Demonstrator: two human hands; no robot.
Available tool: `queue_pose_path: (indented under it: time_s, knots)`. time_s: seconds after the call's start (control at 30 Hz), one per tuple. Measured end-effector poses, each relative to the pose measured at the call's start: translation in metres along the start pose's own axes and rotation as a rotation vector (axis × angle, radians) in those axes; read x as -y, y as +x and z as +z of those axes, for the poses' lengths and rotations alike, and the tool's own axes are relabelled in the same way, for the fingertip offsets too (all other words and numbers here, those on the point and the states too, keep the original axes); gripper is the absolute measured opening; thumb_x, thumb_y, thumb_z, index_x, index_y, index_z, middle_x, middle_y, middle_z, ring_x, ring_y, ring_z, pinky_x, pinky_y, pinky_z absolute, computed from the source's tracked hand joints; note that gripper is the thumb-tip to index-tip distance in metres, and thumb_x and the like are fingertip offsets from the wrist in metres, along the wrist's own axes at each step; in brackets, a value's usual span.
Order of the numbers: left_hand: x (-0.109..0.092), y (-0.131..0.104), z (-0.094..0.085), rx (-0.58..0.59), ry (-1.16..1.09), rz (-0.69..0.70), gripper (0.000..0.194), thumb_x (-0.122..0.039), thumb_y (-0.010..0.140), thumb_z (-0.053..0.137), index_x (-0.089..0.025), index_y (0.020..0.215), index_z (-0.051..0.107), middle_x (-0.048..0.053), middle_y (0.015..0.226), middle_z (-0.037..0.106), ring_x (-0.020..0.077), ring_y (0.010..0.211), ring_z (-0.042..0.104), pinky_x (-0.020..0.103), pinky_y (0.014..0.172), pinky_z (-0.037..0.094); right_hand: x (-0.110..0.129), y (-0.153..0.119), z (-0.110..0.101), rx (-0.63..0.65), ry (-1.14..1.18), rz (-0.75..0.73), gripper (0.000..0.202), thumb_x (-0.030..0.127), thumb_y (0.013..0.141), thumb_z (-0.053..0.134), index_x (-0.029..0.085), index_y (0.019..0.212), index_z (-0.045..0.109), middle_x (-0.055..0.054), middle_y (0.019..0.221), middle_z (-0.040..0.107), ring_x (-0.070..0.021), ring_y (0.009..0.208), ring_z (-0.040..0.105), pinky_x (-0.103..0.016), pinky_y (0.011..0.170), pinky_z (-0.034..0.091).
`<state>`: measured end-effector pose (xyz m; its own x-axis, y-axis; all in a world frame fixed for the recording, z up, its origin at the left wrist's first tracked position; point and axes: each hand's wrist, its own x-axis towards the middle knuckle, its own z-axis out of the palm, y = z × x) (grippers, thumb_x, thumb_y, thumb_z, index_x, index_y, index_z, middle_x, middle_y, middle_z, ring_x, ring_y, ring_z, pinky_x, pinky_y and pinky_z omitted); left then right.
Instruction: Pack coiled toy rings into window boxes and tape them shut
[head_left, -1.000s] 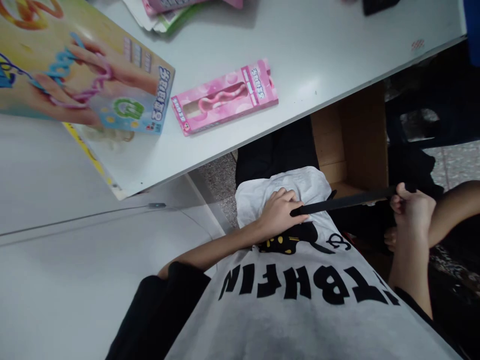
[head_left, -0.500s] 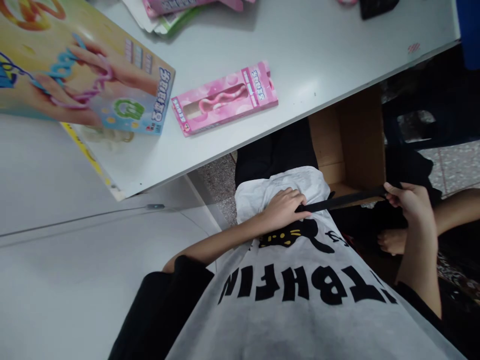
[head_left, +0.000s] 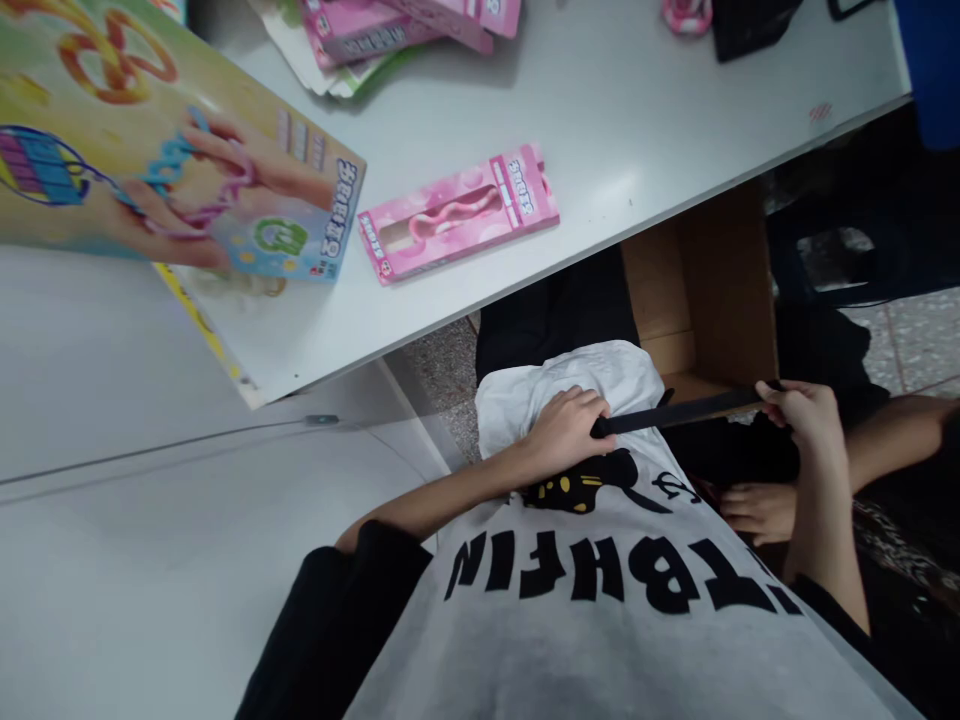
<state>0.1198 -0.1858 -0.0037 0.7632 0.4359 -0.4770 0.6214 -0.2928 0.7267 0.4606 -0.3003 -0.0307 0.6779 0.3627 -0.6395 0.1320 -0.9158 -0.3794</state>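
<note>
A black strap (head_left: 686, 411) is stretched between my two hands, in front of the lower part of the white shirt (head_left: 600, 365). My left hand (head_left: 568, 428) is closed on the strap's left end, against the shirt. At the right end, my right hand (head_left: 799, 405) pinches the strap between thumb and fingers. Part of the strap's left end is hidden under my left hand.
A pink box (head_left: 461, 215) lies on the white table (head_left: 622, 130), beside a large colourful box (head_left: 247, 150). More pink boxes (head_left: 375, 30) are at the back. An open cardboard box (head_left: 727, 280) stands below the table edge. Another person's hand (head_left: 761, 510) is near my right forearm.
My right hand has moved slightly left and down with its end of the strap. The other person's hand has shifted left. The table and its boxes appear lower in the view.
</note>
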Motion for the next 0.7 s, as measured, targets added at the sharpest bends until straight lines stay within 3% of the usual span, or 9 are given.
queue_pose_path:
  time_s: [0.13,0.23,0.33,0.4,0.47,0.57,0.63,0.7]
  knots:
    - [0.012,-0.002,-0.010,0.085,-0.057,0.069,0.022,-0.039,0.093,0.066,-0.020,0.104,0.067,0.006,0.106,0.069,0.0251,0.107,0.062,0.037,0.095,0.048,-0.019,0.014,0.025,0.172,-0.136,-0.032,0.024,0.030,0.070,0.073,0.021,0.058,0.055,0.001,0.043,0.051,-0.0138,0.040,0.048,-0.025,0.039,0.039]
    - [0.033,-0.010,-0.029,0.106,-0.118,0.090,0.022,-0.038,0.097,0.058,-0.020,0.108,0.067,0.006,0.107,0.070,0.0234,0.106,0.063,0.035,0.094,0.048,-0.027,0.017,0.047,0.282,-0.201,-0.141,0.012,0.022,0.065,0.072,0.021,0.072,0.062,-0.005,0.066,0.065,-0.0233,0.067,0.067,-0.033,0.062,0.055]
    - [0.054,-0.022,-0.049,-0.048,-0.104,-0.071,0.023,-0.036,0.098,0.053,-0.020,0.102,0.068,0.006,0.099,0.070,0.0236,0.099,0.063,0.036,0.091,0.047,-0.025,0.011,0.070,0.436,-0.201,-0.303,0.039,0.011,0.059,0.064,0.022,0.096,0.067,-0.010,0.107,0.070,-0.0275,0.109,0.066,-0.039,0.095,0.053]
    - [0.061,-0.029,-0.056,-0.104,-0.151,-0.168,0.023,-0.035,0.096,0.052,-0.020,0.095,0.069,0.004,0.091,0.070,0.0210,0.090,0.063,0.033,0.084,0.047,-0.021,0.005,0.086,0.574,-0.196,-0.390,0.052,0.009,0.055,0.062,0.022,0.105,0.067,-0.009,0.119,0.067,-0.0268,0.119,0.062,-0.039,0.104,0.048]
    - [0.060,-0.033,-0.056,-0.063,-0.274,-0.199,0.023,-0.037,0.095,0.053,-0.020,0.093,0.069,0.001,0.084,0.069,0.0176,0.080,0.063,0.028,0.075,0.046,-0.018,0.001,0.099,0.686,-0.202,-0.444,0.053,0.011,0.053,0.064,0.021,0.105,0.066,-0.009,0.118,0.065,-0.0272,0.119,0.060,-0.039,0.104,0.048]
    - [0.048,-0.029,-0.047,0.115,-0.427,-0.138,0.024,-0.040,0.093,0.058,-0.019,0.098,0.069,0.000,0.085,0.069,0.0153,0.078,0.064,0.026,0.072,0.046,-0.015,0.004,0.106,0.769,-0.231,-0.474,0.043,0.018,0.054,0.068,0.020,0.096,0.064,-0.006,0.105,0.065,-0.0264,0.109,0.061,-0.037,0.095,0.051]
    - [0.040,-0.024,-0.040,0.195,-0.396,-0.097,0.025,-0.042,0.089,0.065,-0.020,0.099,0.068,0.001,0.090,0.069,0.0164,0.082,0.064,0.026,0.074,0.046,-0.016,0.008,0.101,0.796,-0.271,-0.468,0.027,0.020,0.055,0.065,0.021,0.082,0.060,-0.001,0.084,0.063,-0.0227,0.090,0.061,-0.033,0.082,0.052]
    - [0.036,-0.020,-0.037,0.224,-0.332,-0.075,0.027,-0.042,0.085,0.069,-0.020,0.100,0.067,0.002,0.096,0.068,0.0178,0.088,0.063,0.027,0.076,0.046,-0.018,0.009,0.089,0.825,-0.320,-0.451,0.013,0.021,0.054,0.058,0.022,0.065,0.050,0.004,0.064,0.051,-0.0177,0.071,0.055,-0.028,0.068,0.047]
